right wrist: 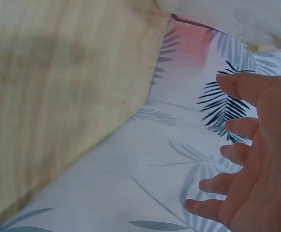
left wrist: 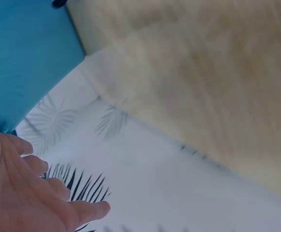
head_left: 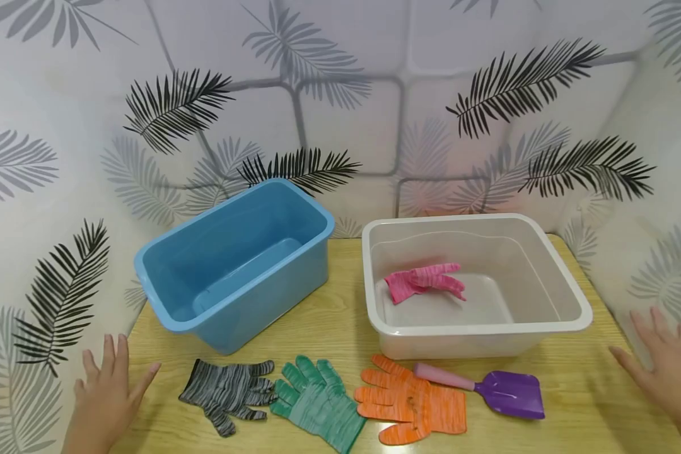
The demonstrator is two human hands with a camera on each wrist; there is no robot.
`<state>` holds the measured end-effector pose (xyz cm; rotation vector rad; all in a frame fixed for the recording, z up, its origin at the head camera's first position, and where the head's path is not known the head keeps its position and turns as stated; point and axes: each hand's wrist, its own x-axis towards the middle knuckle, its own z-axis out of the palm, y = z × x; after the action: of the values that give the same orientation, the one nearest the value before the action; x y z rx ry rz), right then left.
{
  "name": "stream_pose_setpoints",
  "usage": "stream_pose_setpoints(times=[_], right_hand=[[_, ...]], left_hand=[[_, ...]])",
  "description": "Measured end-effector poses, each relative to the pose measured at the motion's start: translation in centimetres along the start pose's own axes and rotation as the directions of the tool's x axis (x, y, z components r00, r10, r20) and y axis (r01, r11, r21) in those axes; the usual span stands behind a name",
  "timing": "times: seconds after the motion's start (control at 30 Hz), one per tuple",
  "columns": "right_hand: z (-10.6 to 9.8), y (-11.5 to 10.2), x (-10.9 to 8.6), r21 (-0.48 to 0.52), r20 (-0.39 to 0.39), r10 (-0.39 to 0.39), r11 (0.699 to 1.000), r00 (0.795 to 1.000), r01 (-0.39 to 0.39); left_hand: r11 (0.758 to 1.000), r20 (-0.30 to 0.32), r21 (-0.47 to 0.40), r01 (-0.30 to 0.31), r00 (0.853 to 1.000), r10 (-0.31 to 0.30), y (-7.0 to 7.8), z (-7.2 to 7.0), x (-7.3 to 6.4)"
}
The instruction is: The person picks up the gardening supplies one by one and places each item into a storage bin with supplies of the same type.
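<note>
My left hand (head_left: 103,394), fingers spread, is at the table's left edge and holds nothing. The nearest glove to it is a grey-and-black striped one (head_left: 227,389). Beside that lie a green glove (head_left: 318,400) and an orange glove (head_left: 411,403). A small shovel (head_left: 511,394) with a purple blade and pink handle touches the orange glove. At the right edge my right hand (head_left: 661,372) is also spread and holds nothing; the right wrist view shows its fingers (right wrist: 242,128) apart. Inside the white basin (head_left: 477,329) lies a pink glove (head_left: 425,280).
A blue basin (head_left: 278,296) stands angled at the back left of the wooden table (head_left: 346,302), beside the white one. Leaf-patterned sheeting (head_left: 340,126) rises behind the table and along both sides.
</note>
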<state>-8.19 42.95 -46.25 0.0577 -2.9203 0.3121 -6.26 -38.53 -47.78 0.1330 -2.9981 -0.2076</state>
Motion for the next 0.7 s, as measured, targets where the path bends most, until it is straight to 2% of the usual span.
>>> stream_pose_setpoints(times=[0.13, 0.27, 0.4, 0.47, 0.5, 0.53, 0.63, 0.7], right_hand=[[-1.1, -0.1, 0.8, 0.116, -0.145, -0.025, 0.992, 0.989, 0.043], [-2.1, -0.4, 1.7, 0.15, -0.296, -0.034, 0.985, 0.955, 0.082], [0.8, 5.3, 3.5, 0.103, -0.419, -0.041, 0.99, 0.907, 0.093], [1.6, 6.8, 4.4, 0.102, -0.451, -0.04, 0.99, 0.892, 0.096], [1.2, 6.5, 4.7, 0.104, -0.439, -0.031, 0.991, 0.898, 0.085], [0.1, 4.9, 4.8, 0.127, -0.417, -0.015, 0.989, 0.909, 0.075], [-4.2, -1.8, 4.9, 0.178, -0.335, -0.005, 0.982, 0.942, 0.068], [-6.5, -5.4, 5.0, 0.176, -0.282, -0.022, 0.982, 0.959, 0.074]], left_hand=[[0.999, -0.016, -0.038, -0.021, 1.0, 0.021, 0.0, -1.7, 0.5], [0.996, -0.04, -0.077, -0.054, 0.998, 0.051, 0.2, -3.5, 1.1], [0.988, -0.086, -0.12, -0.095, 0.993, 0.085, 0.8, -5.2, 1.7], [0.986, -0.089, -0.136, -0.1, 0.992, 0.089, 1.3, -6.1, 2.0], [0.985, -0.1, -0.135, -0.108, 0.99, 0.095, 1.5, -6.5, 2.2], [0.984, -0.106, -0.137, -0.116, 0.989, 0.102, 1.7, -7.0, 2.3], [0.982, -0.116, -0.139, -0.125, 0.987, 0.109, 2.5, -8.1, 2.6], [0.982, -0.132, -0.137, -0.133, 0.985, 0.115, 3.0, -8.8, 2.8]])
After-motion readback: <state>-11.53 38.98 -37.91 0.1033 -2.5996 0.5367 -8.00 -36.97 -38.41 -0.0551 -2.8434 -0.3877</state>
